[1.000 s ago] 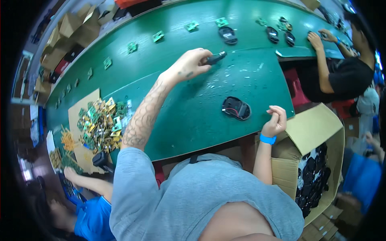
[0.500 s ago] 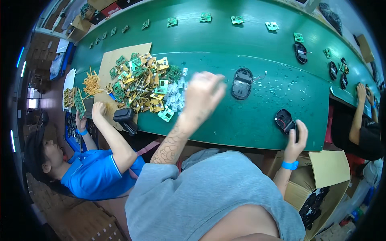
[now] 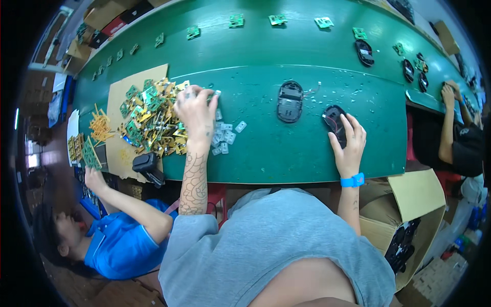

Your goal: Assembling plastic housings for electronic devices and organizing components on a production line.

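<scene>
My left hand (image 3: 196, 110) is at the right edge of a heap of green and yellow circuit boards (image 3: 153, 117). Its thumb and forefinger pinch at a small clear plastic piece (image 3: 218, 93). Below that hand, more clear plastic pieces (image 3: 223, 137) lie loose on the table. My right hand (image 3: 352, 138) grips the right side of a black oval plastic shell (image 3: 332, 115) with thumb and fingers. Thin red wires show inside this shell. Between my hands lies another black oval shell (image 3: 290, 102), open side up, its wire lead (image 3: 313, 90) stretching right.
Water-like drops or clear bits dot the green table (image 3: 255, 163). Boards (image 3: 236, 20) stand in a row along its far side. A co-worker in blue (image 3: 120, 233) holds a green board panel (image 3: 91, 153) at left. A carton of black parts (image 3: 401, 245) stands right.
My left hand has moved left to the clear piece beside the boards. My right hand has closed on the shell and shifted it away from the table's front edge. The view has shifted slightly.
</scene>
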A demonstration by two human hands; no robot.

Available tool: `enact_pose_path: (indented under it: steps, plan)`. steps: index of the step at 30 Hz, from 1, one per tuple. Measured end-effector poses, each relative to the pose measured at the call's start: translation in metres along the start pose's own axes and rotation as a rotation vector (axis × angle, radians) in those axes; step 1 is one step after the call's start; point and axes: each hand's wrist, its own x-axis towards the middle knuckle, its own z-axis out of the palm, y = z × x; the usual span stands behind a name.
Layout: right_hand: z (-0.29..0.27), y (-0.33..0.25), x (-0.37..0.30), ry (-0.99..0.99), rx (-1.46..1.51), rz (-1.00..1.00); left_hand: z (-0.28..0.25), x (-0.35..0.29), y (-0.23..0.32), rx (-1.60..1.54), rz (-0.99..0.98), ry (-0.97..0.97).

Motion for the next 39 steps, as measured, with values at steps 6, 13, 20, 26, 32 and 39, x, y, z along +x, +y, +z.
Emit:
enact_pose_path:
  steps: [6, 13, 20, 26, 32, 39]
  plan:
    - [0.002, -0.005, -0.001, 0.107, -0.043, 0.087, -0.004, 0.001, 0.004, 0.004, 0.054, -0.058]
    - [-0.011, -0.005, -0.023, 0.235, 0.155, 0.171, -0.01, 0.017, 0.088, -0.495, 0.467, -0.038]
    - [-0.013, -0.008, -0.026, 0.23, 0.312, 0.182, 0.01, 0.024, 0.109, -0.313, 0.729, -0.063]
    - [-0.015, -0.008, -0.026, 0.224, 0.336, 0.175, 0.022, 0.01, 0.112, -0.427, 0.611, -0.089]
    - [-0.015, -0.01, -0.025, 0.227, 0.326, 0.195, 0.029, 0.003, 0.114, -0.515, 0.495, -0.088]
    - [-0.016, -0.008, -0.023, 0.232, 0.347, 0.198, 0.012, 0.042, 0.122, -0.667, 0.493, -0.168]
